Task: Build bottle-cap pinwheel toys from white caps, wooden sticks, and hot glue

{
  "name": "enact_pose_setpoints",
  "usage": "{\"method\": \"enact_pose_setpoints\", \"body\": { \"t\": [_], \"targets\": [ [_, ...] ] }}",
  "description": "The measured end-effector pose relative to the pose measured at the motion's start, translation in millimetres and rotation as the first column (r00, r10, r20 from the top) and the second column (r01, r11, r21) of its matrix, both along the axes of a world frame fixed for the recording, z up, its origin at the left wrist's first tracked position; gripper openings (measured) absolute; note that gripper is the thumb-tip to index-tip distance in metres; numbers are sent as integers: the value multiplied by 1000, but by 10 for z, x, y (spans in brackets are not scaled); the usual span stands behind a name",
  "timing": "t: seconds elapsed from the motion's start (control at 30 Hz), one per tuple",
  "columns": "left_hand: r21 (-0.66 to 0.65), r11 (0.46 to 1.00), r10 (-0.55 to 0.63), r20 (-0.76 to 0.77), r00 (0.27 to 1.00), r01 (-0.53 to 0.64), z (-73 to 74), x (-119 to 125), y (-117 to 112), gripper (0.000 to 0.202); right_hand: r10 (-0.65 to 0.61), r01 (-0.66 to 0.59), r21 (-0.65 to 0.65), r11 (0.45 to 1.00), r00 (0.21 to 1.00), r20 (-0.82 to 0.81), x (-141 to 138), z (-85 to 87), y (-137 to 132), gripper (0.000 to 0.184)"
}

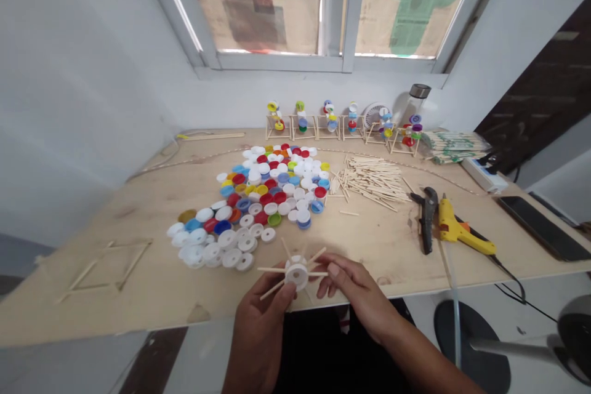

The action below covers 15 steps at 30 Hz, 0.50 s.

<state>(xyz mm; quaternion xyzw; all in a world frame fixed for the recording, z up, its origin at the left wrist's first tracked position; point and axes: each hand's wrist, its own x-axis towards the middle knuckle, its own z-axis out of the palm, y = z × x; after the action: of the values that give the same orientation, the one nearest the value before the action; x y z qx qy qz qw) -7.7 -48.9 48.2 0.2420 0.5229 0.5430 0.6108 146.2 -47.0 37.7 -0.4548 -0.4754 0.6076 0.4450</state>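
Between my hands, at the front edge of the table, is a white bottle cap (296,276) with several thin wooden sticks standing out from its side like spokes. My left hand (265,311) grips the cap from the lower left, thumb on its rim. The fingers of my right hand (353,286) are closed on the end of the stick (318,274) that points right. Just beyond lies a large spread of plastic bottle caps (265,200) in white, red, blue and yellow. A heap of short wooden sticks (373,180) is to their right.
A yellow glue gun (462,228), a black tool (428,220) and a phone (545,228) lie at right. Several small stick frames with cap wheels (329,120) line the back, near a bottle (415,104). A stick outline (108,265) lies at left; a power strip (484,175) sits far right.
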Motion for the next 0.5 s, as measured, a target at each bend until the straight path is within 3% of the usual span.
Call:
{"method": "enact_pose_setpoints", "body": {
  "t": [0.1, 0.3, 0.43, 0.5],
  "targets": [
    [4, 1000, 15, 35, 999, -15, -1, -9, -1, 33, 93, -94, -42, 995, 995, -32, -22, -1, -20, 47],
    [-4, 1000, 8, 48, 999, -8, -48, -36, 3, 35, 90, -85, -110, 990, 995, 46, 82, 38, -91, 45],
    [-14, 1000, -10, 31, 999, 10, -81, -36, 54, 35, 208, -204, -89, 975, 977, 47, 362, 190, -175, 40],
    [-10, 1000, 0, 24, 1000, 0, -110, -32, 92, 34, 190, -189, -28, 982, 978, 81, 631, 235, -256, 40]
  ]
}}
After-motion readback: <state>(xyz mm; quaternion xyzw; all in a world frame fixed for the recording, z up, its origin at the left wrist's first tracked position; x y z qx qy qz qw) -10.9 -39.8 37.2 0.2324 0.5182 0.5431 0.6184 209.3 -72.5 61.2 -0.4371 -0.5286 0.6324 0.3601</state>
